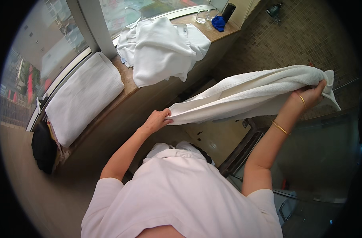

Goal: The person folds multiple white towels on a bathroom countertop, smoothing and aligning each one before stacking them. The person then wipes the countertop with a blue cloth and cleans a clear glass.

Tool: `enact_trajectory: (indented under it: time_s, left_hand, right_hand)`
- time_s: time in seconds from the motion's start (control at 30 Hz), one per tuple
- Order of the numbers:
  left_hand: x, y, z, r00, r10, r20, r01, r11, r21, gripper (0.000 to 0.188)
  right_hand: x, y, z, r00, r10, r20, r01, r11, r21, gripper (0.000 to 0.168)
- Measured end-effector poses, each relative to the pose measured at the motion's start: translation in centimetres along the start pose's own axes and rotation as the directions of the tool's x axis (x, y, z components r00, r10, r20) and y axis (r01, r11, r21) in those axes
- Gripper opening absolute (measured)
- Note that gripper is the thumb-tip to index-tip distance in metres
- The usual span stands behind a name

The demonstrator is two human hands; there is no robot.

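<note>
A white terry towel (243,95) is stretched in the air between my two hands, hanging in long folds. My left hand (158,120) pinches one end of it near the middle of the view. At the right, my right hand (313,92), with gold bangles along the wrist and forearm, grips the bunched other end. Beyond the towel, a rumpled pile of white towels (163,50) lies on the stone window ledge (129,76) and drapes over its edge. A folded white towel (85,98) rests on the ledge further left.
Two clear glasses (201,17), a blue cloth (218,23) and a black cylinder (228,12) stand at the ledge's far end. A black item (43,147) hangs at its near left end. A glass panel (317,154) with a dark metal frame is at the right, by a mosaic-tiled surface (288,38).
</note>
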State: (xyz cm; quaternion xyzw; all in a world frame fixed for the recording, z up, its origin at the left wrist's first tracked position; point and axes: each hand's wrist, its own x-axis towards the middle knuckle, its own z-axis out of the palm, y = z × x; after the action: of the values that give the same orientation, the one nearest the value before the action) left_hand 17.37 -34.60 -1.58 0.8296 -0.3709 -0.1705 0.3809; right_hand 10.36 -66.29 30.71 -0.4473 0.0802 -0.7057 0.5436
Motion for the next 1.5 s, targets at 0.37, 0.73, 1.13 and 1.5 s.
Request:
enact_trajectory:
  time_s: [0.37, 0.73, 1.13, 1.5]
  left_hand:
    - [-7.0, -2.2, -5.3, 0.886, -0.094, -0.453, 0.381, 0.703, 0.600, 0.008]
    - [-10.0, 1.1, -16.4, 0.493, -0.323, -0.808, -0.027, 0.922, -0.386, 0.014]
    - [-6.7, 5.3, -16.5, 0.624, -0.506, -0.596, -0.592, 0.193, -0.783, 0.026]
    - [1.5, 18.3, -10.4, 0.920, -0.033, -0.389, -0.197, 0.822, -0.534, 0.022]
  right_hand:
    - [3.8, 6.0, -1.2, 0.966, 0.253, 0.054, -0.257, 0.964, 0.074, 0.037]
    - [8.1, 10.5, -6.5, 0.914, 0.401, 0.055, -0.405, 0.911, 0.080, 0.036]
    - [-3.7, 7.5, -3.6, 0.777, 0.599, 0.194, -0.619, 0.783, 0.061, 0.033]
    - [-18.0, 2.4, -2.5, 0.425, 0.696, 0.578, -0.728, 0.643, -0.239, 0.018]
